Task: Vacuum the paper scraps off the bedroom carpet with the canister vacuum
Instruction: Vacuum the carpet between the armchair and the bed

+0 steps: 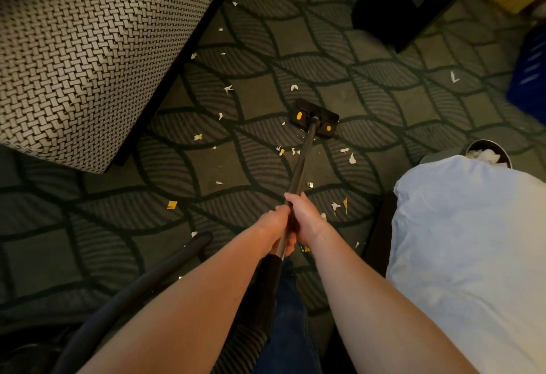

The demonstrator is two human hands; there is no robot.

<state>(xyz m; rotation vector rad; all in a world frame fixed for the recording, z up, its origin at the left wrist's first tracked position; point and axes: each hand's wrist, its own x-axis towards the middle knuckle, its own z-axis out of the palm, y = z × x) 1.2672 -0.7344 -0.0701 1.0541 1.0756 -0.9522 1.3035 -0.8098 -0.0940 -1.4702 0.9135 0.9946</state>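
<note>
You had both hands clamped on the wand (301, 161), side by side and touching. Your right hand (305, 217) sat a little further down the tube than your left hand (273, 223), so it was nearer the floor head (316, 118). Both forearms reached straight out ahead of you. The wand ran forward and slightly right from your grip, its head flat on the carpet (118, 226) well ahead. Most paper scraps (351, 158) lay between head and hands, on both sides of the tube, with others off to the left. Pulling back along that line looked the likely sweep.
</note>
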